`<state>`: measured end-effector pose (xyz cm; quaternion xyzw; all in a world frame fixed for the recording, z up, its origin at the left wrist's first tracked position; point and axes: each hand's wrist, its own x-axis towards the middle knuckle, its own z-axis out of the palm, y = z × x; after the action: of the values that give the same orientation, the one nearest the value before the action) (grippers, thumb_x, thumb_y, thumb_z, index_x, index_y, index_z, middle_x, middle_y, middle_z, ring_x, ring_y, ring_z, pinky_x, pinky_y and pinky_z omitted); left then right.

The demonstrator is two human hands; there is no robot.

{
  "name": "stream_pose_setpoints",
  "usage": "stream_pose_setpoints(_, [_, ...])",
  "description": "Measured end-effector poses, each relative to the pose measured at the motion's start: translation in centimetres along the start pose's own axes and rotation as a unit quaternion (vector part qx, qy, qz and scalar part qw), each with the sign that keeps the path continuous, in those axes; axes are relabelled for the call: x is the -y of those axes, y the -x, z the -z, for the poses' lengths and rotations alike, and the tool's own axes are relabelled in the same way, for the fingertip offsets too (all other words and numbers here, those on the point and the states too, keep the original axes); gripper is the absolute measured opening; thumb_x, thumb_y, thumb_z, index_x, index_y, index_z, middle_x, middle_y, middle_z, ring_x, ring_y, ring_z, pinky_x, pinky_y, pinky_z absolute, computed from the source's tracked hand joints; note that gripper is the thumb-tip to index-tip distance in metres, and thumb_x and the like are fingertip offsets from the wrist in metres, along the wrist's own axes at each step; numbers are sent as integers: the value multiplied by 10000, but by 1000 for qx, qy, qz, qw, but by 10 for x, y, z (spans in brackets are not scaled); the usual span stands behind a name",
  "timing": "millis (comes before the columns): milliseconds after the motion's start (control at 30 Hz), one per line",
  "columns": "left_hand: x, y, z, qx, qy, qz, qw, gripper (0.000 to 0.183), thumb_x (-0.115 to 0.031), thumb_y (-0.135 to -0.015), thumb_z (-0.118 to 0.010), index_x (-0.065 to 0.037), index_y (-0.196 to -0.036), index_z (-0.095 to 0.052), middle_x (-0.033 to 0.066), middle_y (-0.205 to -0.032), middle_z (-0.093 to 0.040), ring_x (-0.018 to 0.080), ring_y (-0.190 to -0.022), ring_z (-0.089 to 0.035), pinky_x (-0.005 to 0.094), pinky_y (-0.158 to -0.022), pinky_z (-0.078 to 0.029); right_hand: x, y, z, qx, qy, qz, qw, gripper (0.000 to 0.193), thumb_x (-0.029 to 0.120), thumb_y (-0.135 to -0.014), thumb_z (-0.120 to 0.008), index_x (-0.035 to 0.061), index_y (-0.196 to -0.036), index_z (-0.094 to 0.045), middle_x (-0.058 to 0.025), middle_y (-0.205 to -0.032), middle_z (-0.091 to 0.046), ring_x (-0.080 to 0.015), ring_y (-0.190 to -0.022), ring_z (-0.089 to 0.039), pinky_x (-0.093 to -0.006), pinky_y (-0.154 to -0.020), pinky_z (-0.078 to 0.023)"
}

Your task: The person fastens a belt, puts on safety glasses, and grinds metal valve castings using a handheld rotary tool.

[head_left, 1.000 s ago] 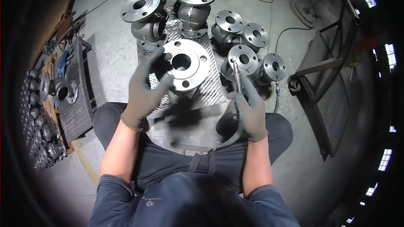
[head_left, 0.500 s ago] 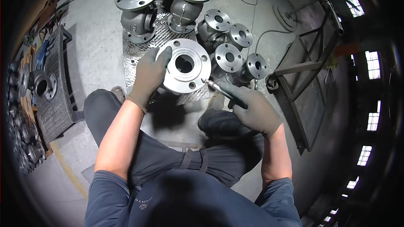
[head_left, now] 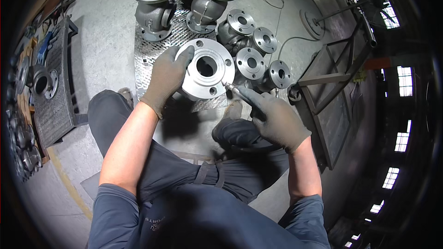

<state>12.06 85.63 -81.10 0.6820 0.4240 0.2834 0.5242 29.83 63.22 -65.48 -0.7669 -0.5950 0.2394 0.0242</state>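
Observation:
In front of me, a round steel flange (head_left: 220, 63) with a central bore and bolt holes tops a casting whose body is mostly hidden. My left hand (head_left: 166, 79), in a grey-brown glove, is closed on the flange's left edge. My gloved right hand (head_left: 282, 122) is wrapped around a slim, silver-nosed die grinder (head_left: 233, 89), index finger stretched along it. Its thin tip meets the flange's lower right edge, or lies just beside it; contact cannot be made out. Most of the tool's body is covered by the glove.
Large flanged valve bodies (head_left: 203, 9) stand beyond on a patterned metal plate (head_left: 142, 71). Several smaller flanged castings (head_left: 250, 63) crowd the right side. A dark steel frame (head_left: 330, 106) stands farther right, with a hose (head_left: 295, 35) near it. A metal bench (head_left: 55, 97) is on the left.
The view has shifted slightly. The flange and left hand appear a little farther right and up; the grinder tip stays at the flange's lower right edge. Both hands keep their hold.

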Motion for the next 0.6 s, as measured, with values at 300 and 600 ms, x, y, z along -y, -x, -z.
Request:
stream_pose_setpoints(300, [7, -2, -4, -15, -32, -3, 999, 606, -510, -1108, -663, 85, -1195, -745, 307, -1075, -785, 412, -1014, -761, 479, -911, -557, 1, 1, -6, 9, 7, -6, 1000, 783, 44, -920, -726, 216, -1659, -532, -212, -1119, -715, -427, -1024, -735, -524, -902, -598])
stream_pose_setpoints(600, [5, -3, -6, -15, -20, 7, 1000, 631, -520, -1102, -673, 82, -1269, -758, 289, -1123, -812, 376, -1044, -785, 454, -957, -573, 2, 2, -6, -11, 15, 14, 1000, 773, 34, -915, -726, 215, -1644, -546, -214, -1131, -718, -440, -1047, -728, -528, -912, -598])
